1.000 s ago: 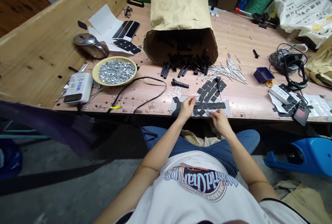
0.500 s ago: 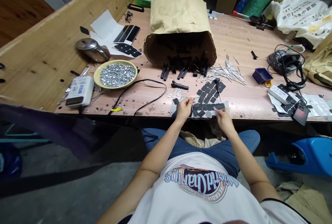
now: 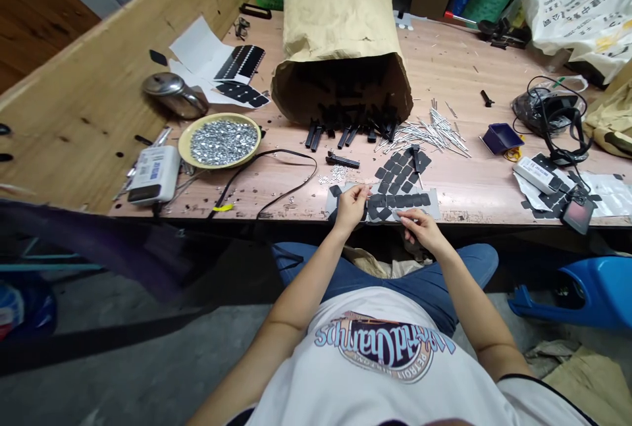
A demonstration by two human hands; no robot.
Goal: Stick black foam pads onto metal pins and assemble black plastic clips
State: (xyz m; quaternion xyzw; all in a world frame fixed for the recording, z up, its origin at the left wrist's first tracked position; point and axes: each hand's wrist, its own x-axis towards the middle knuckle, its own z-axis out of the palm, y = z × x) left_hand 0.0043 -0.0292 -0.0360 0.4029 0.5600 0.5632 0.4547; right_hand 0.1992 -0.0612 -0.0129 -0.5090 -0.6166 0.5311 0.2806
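A grey backing sheet covered with black adhesive pads lies at the near edge of the wooden table. My left hand rests on the sheet's left part, fingers curled and pinching at it. My right hand is at the sheet's front edge, fingertips pinched together on something small I cannot make out. Loose black pads lie just beyond the sheet. A pile of thin metal pins lies farther back.
A tipped brown paper sack spills black plastic parts. At the left are a yellow dish of small metal bits, a white box, a black cable and a metal lid. At the right are a purple tray, cables, a blue stool.
My right hand drew back from the sheet's right part to its front edge, closer to me. My left hand stayed on the sheet's left part. The view shifted slightly.
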